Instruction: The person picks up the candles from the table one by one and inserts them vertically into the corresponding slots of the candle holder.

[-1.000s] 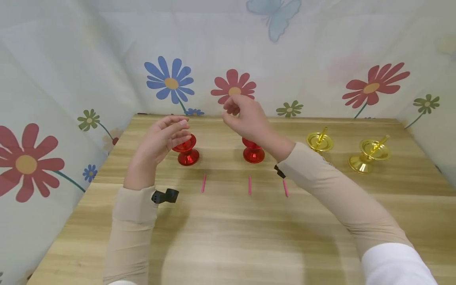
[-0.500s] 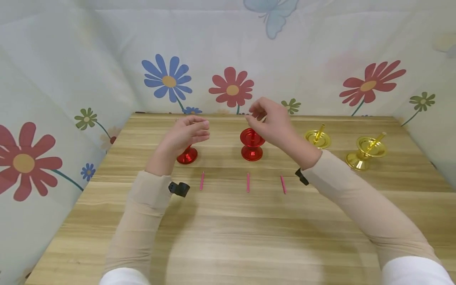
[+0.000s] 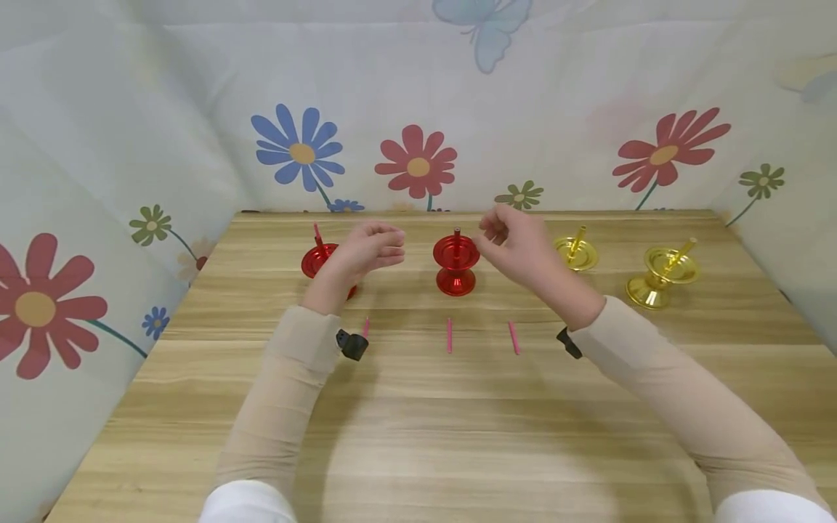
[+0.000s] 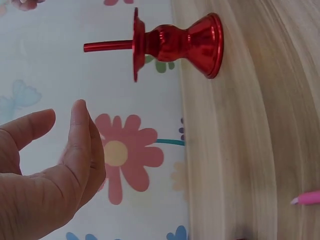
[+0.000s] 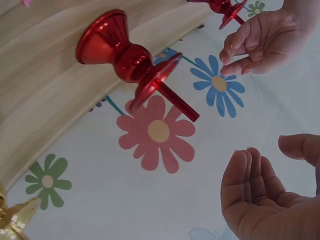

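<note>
My left hand point(image 3: 369, 254) hovers between the two red candle holders, fingers loosely bent and holding nothing. It partly covers the left red candle holder point(image 3: 315, 261), whose stem has a thin pink candle point(image 3: 317, 231) standing in it. The second red candle holder point(image 3: 455, 280) stands upright with a bare tube; the left wrist view shows its whole outline point(image 4: 170, 44). Just right of its dish is my right hand point(image 3: 519, 243), fingers curved, thumb apart from them point(image 5: 270, 195), with nothing in its grasp.
Three pink candles lie in a row on the wooden table: one partly hidden by the left wrist camera point(image 3: 353, 345), a middle candle point(image 3: 449, 335) and a right candle point(image 3: 514, 338). Two gold candle holders stand at right, the nearer-to-hand one point(image 3: 586, 259) and the far-right one point(image 3: 647, 292). A flowered curtain point(image 3: 556, 109) hangs behind.
Both hands have moved right: the left from in front of the left red candle holder, the right from above the second one, which is now uncovered. The view has shifted slightly.
</note>
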Demonstrator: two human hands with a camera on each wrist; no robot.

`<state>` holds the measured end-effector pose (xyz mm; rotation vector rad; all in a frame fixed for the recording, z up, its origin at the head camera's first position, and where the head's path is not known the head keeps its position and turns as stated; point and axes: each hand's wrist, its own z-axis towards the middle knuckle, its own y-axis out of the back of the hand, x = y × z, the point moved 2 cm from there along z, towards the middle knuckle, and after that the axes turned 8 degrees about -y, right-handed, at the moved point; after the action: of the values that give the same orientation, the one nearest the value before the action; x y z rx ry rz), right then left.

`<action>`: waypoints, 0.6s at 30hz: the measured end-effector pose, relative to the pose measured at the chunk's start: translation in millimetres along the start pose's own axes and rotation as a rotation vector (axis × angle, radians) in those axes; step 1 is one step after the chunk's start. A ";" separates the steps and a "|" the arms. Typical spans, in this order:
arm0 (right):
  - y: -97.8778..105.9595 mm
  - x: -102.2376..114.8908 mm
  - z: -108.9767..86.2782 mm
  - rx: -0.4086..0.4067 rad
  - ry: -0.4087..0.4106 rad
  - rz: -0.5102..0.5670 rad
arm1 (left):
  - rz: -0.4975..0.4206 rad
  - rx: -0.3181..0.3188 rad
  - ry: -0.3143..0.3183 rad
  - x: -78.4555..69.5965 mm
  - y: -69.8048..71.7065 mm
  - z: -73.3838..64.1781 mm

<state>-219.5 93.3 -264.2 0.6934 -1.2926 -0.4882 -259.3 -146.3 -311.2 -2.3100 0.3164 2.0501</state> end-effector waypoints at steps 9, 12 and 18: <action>-10.5 -25.6 -6.9 0.033 -0.059 -0.051 | -0.023 0.004 0.058 8.9 -18.3 13.0; -13.3 -33.4 -9.0 0.060 -0.070 -0.076 | -0.005 0.006 0.062 10.7 -22.9 15.1; -19.8 -46.1 -11.9 0.084 -0.062 -0.098 | -0.028 0.006 0.066 15.4 -30.2 22.7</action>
<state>-217.1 112.9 -311.8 0.8201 -1.3477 -0.5414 -274.5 -115.0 -332.5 -2.3681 0.2907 1.9615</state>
